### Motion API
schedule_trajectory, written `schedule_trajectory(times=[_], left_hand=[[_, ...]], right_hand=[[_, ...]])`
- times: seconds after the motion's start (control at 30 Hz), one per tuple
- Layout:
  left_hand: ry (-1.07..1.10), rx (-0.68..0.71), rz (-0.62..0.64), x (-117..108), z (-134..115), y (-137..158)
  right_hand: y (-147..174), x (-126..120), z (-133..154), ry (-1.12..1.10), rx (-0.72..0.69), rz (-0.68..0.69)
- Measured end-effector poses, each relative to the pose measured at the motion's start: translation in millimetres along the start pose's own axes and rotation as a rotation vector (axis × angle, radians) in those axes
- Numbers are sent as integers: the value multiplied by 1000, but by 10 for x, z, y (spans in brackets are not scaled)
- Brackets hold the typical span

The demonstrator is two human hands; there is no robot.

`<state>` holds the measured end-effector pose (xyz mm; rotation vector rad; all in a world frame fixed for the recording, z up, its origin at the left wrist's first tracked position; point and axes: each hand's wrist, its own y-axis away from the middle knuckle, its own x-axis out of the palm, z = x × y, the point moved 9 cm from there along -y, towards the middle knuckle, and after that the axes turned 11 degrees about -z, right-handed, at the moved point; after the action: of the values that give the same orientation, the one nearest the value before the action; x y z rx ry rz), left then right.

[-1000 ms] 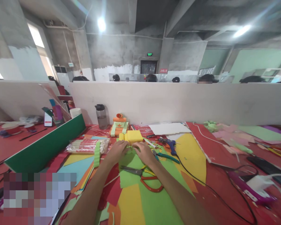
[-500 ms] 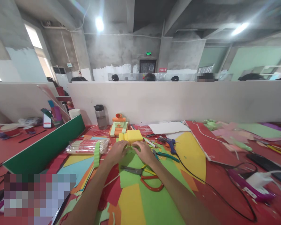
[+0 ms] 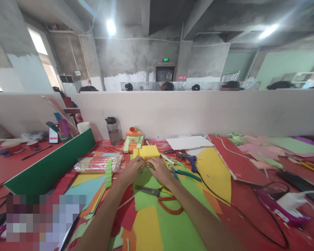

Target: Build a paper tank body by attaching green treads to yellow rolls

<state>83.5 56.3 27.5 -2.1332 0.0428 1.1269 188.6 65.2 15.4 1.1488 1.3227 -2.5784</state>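
Observation:
A yellow craft piece (image 3: 150, 152), with a boxy block on the right and a small roll at its left, is at the middle of the table. My left hand (image 3: 134, 168) has its fingers curled against the near left side of this piece. At the near right side, my right hand (image 3: 157, 167) holds it with bent fingers, thumbs close together. The fingertips are partly hidden. Just below the hands lie scissors (image 3: 159, 193) with orange and yellow handles, on a green sheet (image 3: 172, 219). An orange and pale green craft model (image 3: 133, 141) stands behind the yellow piece.
Teal-handled pliers (image 3: 187, 174) and a blue glue gun (image 3: 192, 163) with a trailing black cord lie right of my hands. To the left are a bag of sticks (image 3: 94, 164), a green board (image 3: 54, 160) and a water bottle (image 3: 112, 131). A white partition (image 3: 172, 111) runs behind.
My hands stay at the yellow craft piece, with only a slight shift of the fingers. Everything else lies as before; the view has moved very slightly.

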Motion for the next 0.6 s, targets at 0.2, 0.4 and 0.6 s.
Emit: schedule_trajectory(times=[0.2, 0.4, 0.6], left_hand=[[-145, -26, -35, -46, 14, 3], [-151, -199, -165, -326, 358, 26], [26, -597, -95, -223, 883, 175]], right_hand=[[-44, -90, 11, 33, -7, -46], [-32, -415, -287, -9, 149, -89], [104, -284, -654, -280, 396, 82]])
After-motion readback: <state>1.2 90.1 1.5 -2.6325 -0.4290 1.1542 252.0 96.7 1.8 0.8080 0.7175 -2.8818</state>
